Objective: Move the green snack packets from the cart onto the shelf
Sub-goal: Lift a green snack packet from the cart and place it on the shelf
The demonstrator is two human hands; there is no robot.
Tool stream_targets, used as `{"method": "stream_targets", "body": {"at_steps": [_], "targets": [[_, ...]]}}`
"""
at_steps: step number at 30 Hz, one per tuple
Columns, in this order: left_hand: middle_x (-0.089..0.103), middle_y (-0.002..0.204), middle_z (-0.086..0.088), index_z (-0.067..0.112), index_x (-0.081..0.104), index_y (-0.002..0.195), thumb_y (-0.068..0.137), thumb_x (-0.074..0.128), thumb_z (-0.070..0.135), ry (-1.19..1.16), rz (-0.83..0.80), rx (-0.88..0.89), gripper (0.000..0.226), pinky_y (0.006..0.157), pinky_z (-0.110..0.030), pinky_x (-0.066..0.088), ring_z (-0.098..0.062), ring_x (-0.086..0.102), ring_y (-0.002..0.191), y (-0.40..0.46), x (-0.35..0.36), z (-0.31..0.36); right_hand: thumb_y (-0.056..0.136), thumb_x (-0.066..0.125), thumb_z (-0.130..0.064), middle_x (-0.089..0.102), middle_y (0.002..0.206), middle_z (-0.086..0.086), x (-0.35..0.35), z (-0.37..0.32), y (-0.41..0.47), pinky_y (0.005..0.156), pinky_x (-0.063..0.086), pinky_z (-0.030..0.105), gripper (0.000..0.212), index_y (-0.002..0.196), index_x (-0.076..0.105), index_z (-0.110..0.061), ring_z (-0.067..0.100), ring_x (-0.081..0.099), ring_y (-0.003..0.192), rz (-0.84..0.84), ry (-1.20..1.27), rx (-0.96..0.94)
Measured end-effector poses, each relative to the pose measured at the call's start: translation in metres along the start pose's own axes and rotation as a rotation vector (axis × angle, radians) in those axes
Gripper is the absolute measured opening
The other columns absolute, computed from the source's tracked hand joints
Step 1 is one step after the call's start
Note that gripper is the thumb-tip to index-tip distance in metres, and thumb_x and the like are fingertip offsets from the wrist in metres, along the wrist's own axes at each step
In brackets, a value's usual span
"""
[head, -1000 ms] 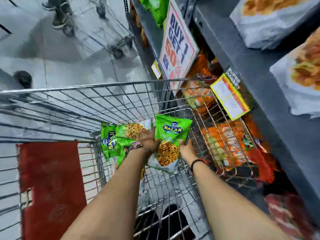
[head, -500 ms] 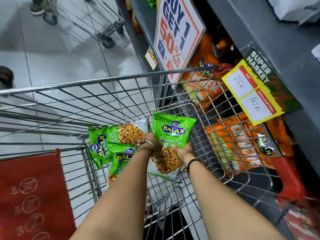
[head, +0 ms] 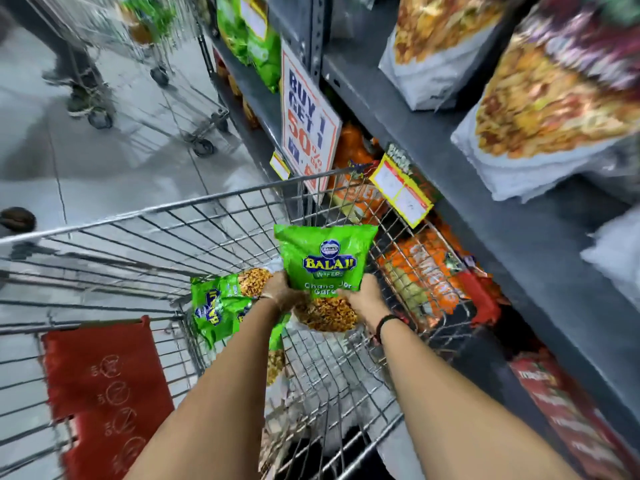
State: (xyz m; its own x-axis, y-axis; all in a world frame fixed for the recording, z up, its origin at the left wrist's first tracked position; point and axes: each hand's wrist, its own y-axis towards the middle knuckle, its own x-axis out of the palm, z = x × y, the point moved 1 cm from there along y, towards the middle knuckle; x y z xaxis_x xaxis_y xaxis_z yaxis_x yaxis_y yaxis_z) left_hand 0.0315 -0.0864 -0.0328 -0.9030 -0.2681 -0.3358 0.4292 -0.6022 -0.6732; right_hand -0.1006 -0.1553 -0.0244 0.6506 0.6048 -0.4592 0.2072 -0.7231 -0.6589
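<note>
A green Balaji snack packet (head: 323, 261) is held upright above the wire cart (head: 145, 216). My left hand (head: 282, 292) grips its lower left side and my right hand (head: 367, 299) grips its lower right side. More green packets (head: 216, 306) lie inside the cart to the left, partly hidden behind my left forearm. The grey metal shelf (head: 446, 168) rises on the right of the cart, with green packets (head: 252, 39) stacked on a far shelf level.
A "Buy 1 Get 1 50%" sign (head: 308, 129) and a yellow price tag (head: 401, 190) hang off the shelf edge. Orange packets (head: 426, 282) fill the low shelf behind the cart's right wall. A second cart (head: 149, 74) and a person's legs (head: 72, 74) stand ahead left.
Both hands have lifted the green packet higher out of the cart. My view has tilted up, bringing more of the upper shelves into sight.
</note>
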Motion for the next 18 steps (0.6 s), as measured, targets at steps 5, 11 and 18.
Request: {"method": "stream_targets", "body": {"at_steps": [5,11,18], "targets": [[0.057,0.116,-0.018,-0.014,0.049,0.113,0.072,0.062,-0.014,-0.028,-0.013,0.079,0.043,0.077,-0.016,0.052,-0.03,0.06,0.096,-0.059,-0.019,0.02,0.082,0.064,-0.017,0.06,0.107,0.012,-0.018,-0.01,-0.063,0.098,0.045,0.044,0.039,0.112,0.049,0.003,0.024,0.054,0.106,0.013,0.045,-0.112],[0.054,0.104,-0.016,-0.013,0.047,0.116,0.076,0.058,-0.014,0.003,-0.056,0.355,0.041,0.046,-0.001,0.043,-0.017,0.052,0.085,-0.147,-0.024,0.062,0.08,0.065,-0.009,0.062,0.121,0.021,-0.073,-0.019,-0.155,0.078,0.038,0.021,0.041,0.118,0.053,0.002,0.03,0.057,0.112,0.122,0.133,-0.331],[0.054,0.111,-0.012,-0.002,0.046,0.119,0.079,0.056,-0.009,-0.082,-0.118,0.704,0.042,0.058,-0.002,0.05,0.012,0.062,0.06,-0.236,0.033,0.112,0.08,0.066,-0.008,0.062,0.12,0.021,-0.165,0.019,-0.263,0.089,0.045,0.033,0.038,0.114,0.056,0.003,0.031,0.057,0.114,0.343,0.225,-0.497]]}}
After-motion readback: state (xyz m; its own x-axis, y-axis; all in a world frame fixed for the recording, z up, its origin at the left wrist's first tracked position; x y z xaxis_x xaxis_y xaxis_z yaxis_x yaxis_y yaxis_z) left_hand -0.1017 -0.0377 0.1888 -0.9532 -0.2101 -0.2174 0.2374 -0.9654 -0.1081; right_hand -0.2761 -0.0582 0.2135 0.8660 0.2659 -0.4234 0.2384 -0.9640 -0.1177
